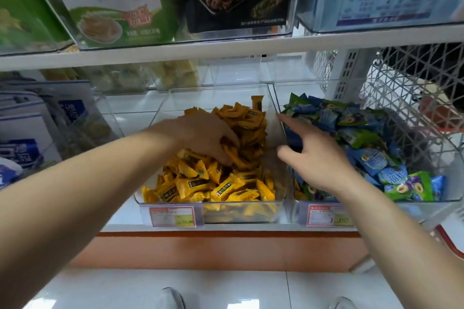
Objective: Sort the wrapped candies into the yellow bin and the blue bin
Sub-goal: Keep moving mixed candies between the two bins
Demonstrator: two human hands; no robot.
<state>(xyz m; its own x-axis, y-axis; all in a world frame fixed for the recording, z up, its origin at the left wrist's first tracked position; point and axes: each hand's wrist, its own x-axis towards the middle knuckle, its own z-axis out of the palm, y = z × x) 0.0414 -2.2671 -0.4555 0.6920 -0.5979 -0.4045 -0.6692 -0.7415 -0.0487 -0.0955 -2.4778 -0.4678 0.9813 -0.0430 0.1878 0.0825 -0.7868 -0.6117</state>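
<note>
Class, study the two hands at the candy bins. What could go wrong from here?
1. The left hand digs into the heaped yellow candies; it may push some over the yellow bin's wall.
2. The blue candies pile up to the blue bin's rim, so the right hand, reaching across, may knock some out.

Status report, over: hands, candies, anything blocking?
Left hand grips yellow candies in yellow bin. Right hand open, index out, at blue bin left wall. Nothing blocking either bin.
</note>
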